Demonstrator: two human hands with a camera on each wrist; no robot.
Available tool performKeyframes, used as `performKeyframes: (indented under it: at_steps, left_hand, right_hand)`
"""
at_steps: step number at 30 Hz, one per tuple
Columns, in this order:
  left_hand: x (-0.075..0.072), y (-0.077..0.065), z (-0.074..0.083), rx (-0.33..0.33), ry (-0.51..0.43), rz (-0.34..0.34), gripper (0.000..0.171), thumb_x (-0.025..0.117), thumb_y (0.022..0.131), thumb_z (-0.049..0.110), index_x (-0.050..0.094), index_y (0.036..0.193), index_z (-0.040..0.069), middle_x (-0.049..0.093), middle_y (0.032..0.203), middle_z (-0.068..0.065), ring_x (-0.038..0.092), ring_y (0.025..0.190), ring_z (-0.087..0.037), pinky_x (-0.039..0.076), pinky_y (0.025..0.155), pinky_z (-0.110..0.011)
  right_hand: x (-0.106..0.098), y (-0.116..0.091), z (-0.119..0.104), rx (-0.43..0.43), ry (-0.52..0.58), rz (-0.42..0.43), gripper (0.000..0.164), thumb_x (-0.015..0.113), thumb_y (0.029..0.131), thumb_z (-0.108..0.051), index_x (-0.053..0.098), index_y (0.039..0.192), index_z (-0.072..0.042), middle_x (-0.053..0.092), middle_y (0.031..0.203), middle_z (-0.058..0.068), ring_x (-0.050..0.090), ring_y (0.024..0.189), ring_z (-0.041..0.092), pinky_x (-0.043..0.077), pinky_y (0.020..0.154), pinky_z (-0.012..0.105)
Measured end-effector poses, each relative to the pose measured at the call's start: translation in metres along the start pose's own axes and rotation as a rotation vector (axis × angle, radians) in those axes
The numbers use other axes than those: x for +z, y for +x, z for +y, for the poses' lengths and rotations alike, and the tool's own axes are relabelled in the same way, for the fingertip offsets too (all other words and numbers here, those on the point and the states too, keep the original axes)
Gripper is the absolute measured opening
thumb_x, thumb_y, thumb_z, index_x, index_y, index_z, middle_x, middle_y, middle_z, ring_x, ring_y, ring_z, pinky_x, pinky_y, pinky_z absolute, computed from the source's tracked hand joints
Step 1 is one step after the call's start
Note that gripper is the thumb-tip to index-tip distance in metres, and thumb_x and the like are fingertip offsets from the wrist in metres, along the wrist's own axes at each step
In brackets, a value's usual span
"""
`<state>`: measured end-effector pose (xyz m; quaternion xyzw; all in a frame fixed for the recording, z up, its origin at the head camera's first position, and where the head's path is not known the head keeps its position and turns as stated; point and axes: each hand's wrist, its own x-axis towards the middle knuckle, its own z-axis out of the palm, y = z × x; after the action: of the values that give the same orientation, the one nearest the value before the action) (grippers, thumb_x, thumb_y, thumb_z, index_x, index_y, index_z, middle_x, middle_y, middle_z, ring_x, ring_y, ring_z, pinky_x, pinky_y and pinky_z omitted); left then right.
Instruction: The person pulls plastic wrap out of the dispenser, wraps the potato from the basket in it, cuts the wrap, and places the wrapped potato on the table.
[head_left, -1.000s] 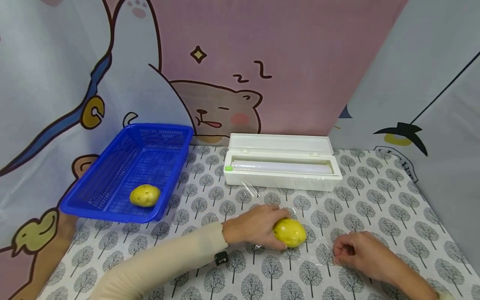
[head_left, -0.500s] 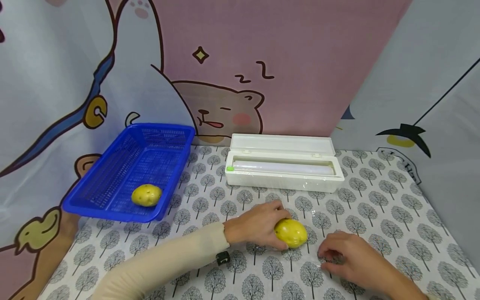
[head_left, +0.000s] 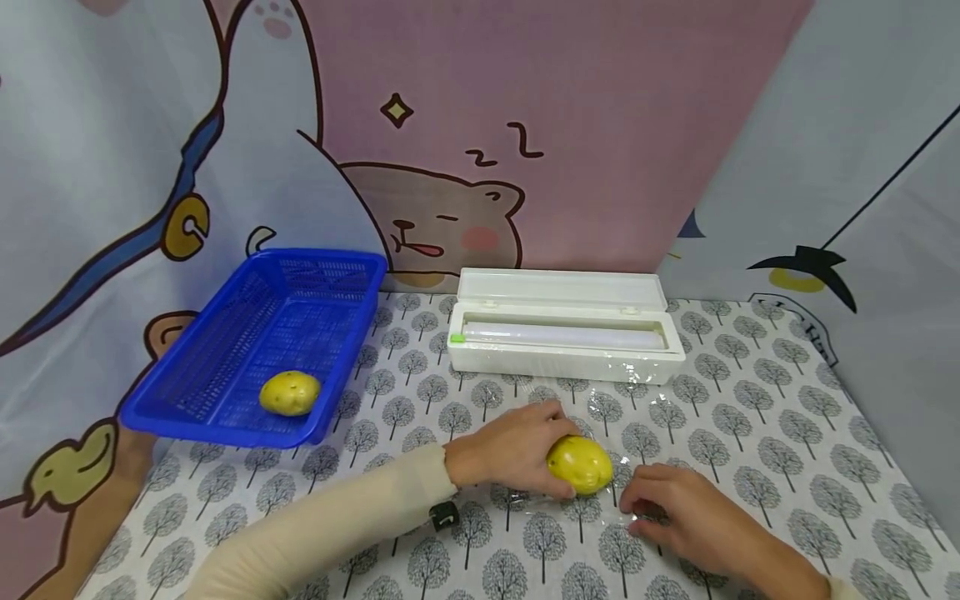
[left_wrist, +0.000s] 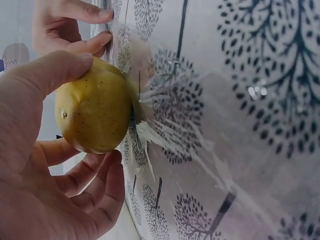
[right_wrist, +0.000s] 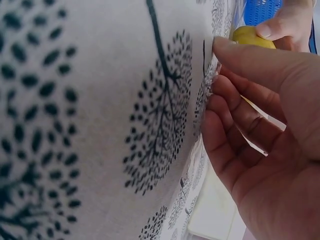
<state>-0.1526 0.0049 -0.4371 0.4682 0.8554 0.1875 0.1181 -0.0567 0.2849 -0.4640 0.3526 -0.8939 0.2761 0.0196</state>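
Note:
My left hand (head_left: 517,450) grips a yellow potato (head_left: 581,465) from its left side, thumb and fingers curled around it. The potato rests on clear plastic wrap (left_wrist: 175,135), which lies wrinkled over the tree-print cloth. Just to the right, my right hand (head_left: 686,517) is down at the cloth with fingers curled at the wrap's edge, a short gap from the potato. In the right wrist view, crinkled film shows at the fingertips (right_wrist: 220,85); the film is hard to see between them. Behind the hands stands an open white wrap dispenser box (head_left: 566,362) with a roll inside.
A blue plastic basket (head_left: 330,333) stands at the left, with another yellow potato (head_left: 290,393) near its front right corner. The dispenser's lid (head_left: 562,289) is raised against the printed backdrop (head_left: 600,125). A tree-print cloth (head_left: 420,533) covers the table.
My right hand has moved left along the cloth towards the potato, with film shifting near it. My left hand and the potato have stayed in place.

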Motion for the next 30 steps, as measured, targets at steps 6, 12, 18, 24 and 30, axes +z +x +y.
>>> performKeyframes:
  at_steps: [6, 12, 18, 24, 30]
  left_hand:
    - [0.001, 0.0, -0.001, -0.004, 0.006, 0.001, 0.071, 0.092, 0.085, 0.05, 0.07, 0.143, 0.013, 0.061, 0.121, 0.004, 0.054, 0.097, -0.002, 0.048, 0.083, -0.014]
    - [0.001, -0.002, -0.001, 0.024, 0.025, 0.033, 0.068, 0.09, 0.087, 0.051, 0.071, 0.141, 0.014, 0.063, 0.124, 0.004, 0.054, 0.101, -0.002, 0.046, 0.085, -0.013]
    - [-0.002, -0.006, 0.0, 0.054, -0.009, 0.078, 0.061, 0.087, 0.091, 0.046, 0.072, 0.139, 0.011, 0.066, 0.123, 0.002, 0.054, 0.099, -0.001, 0.045, 0.083, -0.01]
    - [-0.003, -0.015, -0.003, 0.065, -0.048, 0.128, 0.059, 0.087, 0.093, 0.04, 0.071, 0.141, 0.01, 0.067, 0.127, 0.001, 0.058, 0.105, -0.004, 0.047, 0.091, -0.012]
    - [-0.004, -0.034, -0.001, 0.078, 0.013, 0.186, 0.061, 0.086, 0.095, 0.041, 0.068, 0.145, 0.012, 0.064, 0.14, -0.002, 0.061, 0.12, -0.011, 0.049, 0.105, -0.021]
  right_hand:
    - [0.002, 0.001, 0.001, -0.056, -0.002, 0.036, 0.038, 0.095, 0.079, -0.005, 0.075, 0.095, -0.032, 0.069, 0.099, -0.021, 0.064, 0.086, 0.0, 0.059, 0.071, 0.03]
    - [0.004, 0.003, -0.001, -0.111, -0.054, 0.03, 0.04, 0.089, 0.082, -0.001, 0.069, 0.091, -0.034, 0.061, 0.095, -0.024, 0.057, 0.084, -0.004, 0.055, 0.068, 0.024]
    - [0.005, 0.003, -0.002, -0.105, -0.126, -0.009, 0.037, 0.087, 0.086, -0.006, 0.063, 0.092, -0.033, 0.053, 0.095, -0.025, 0.052, 0.084, -0.005, 0.053, 0.067, 0.023]
    - [0.006, 0.003, -0.003, -0.097, -0.119, 0.014, 0.039, 0.084, 0.086, -0.004, 0.06, 0.095, -0.033, 0.051, 0.096, -0.025, 0.05, 0.083, -0.006, 0.052, 0.068, 0.02]
    - [0.006, 0.004, -0.002, -0.113, -0.073, 0.055, 0.041, 0.084, 0.085, -0.002, 0.059, 0.096, -0.034, 0.053, 0.1, -0.024, 0.05, 0.084, -0.007, 0.049, 0.069, 0.016]
